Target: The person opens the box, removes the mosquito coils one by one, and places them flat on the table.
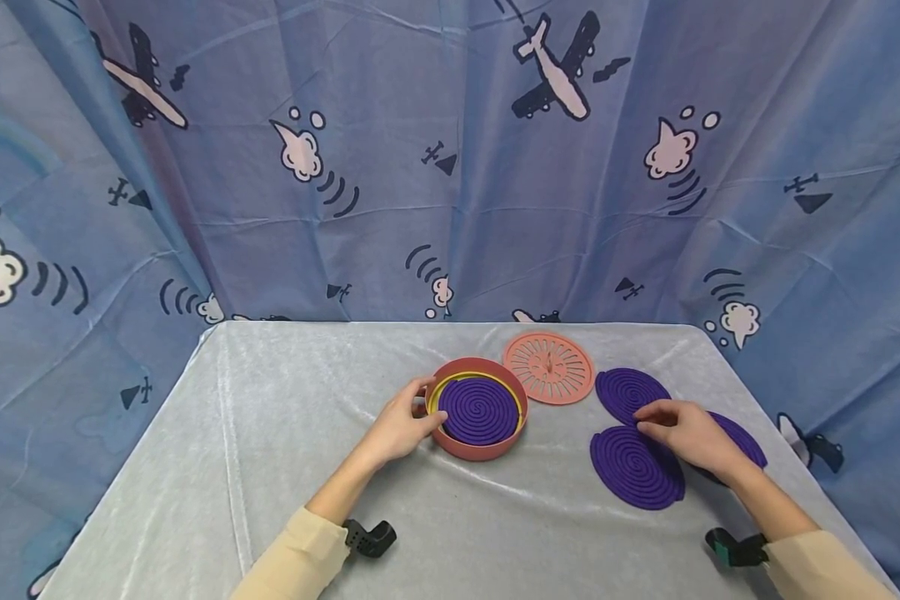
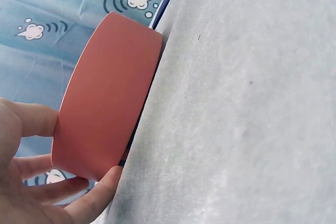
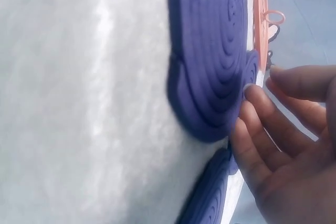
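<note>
My left hand [image 1: 399, 427] grips the left side of a round terracotta-coloured mosquito coil box [image 1: 478, 452], thumb over the rim and fingers along the outer wall. In the left wrist view, that smooth wall [image 2: 107, 93] stands on the cloth between thumb and fingers. A purple mosquito coil [image 1: 478, 411] lies inside, within a yellow inner ring. Over at the right, my right hand [image 1: 688, 433] hovers among three more purple coils: a far one [image 1: 630, 392], a near one [image 1: 633, 468] and one partly hidden beneath the hand [image 1: 744, 437]. Its fingers [image 3: 273, 121] are loosely bent, holding nothing.
A slotted salmon-coloured lid [image 1: 562, 387] with a small loop on top lies behind the box, to its right. Pale grey cloth [image 1: 307, 392] covers the table. A blue patterned curtain [image 1: 390, 167] hangs at the back and sides.
</note>
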Available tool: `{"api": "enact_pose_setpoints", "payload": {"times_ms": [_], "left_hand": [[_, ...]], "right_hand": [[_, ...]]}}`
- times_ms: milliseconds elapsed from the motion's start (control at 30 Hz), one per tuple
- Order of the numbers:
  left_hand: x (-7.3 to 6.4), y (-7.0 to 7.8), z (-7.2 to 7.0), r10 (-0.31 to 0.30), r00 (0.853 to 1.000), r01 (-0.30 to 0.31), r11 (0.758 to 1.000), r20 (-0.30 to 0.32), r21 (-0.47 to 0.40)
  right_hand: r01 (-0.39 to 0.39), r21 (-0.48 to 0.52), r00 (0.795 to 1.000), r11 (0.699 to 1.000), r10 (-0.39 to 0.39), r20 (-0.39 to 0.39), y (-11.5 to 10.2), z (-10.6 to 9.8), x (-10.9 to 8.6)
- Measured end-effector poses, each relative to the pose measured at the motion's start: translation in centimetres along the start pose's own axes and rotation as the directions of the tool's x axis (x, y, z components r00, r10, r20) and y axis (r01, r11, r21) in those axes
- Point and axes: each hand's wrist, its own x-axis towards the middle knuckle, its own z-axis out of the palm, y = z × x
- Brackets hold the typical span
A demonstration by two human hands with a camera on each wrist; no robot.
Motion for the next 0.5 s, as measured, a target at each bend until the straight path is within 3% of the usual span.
{"api": "enact_pose_setpoints", "payload": {"times_ms": [500], "left_hand": [[0.1, 0.0, 0.1, 0.0, 1.0, 0.0, 1.0, -0.001, -0.008]], "right_hand": [[0.067, 0.099, 0.998, 0.993, -0.065, -0.025, -3.8, 1.7, 2.0]]}}
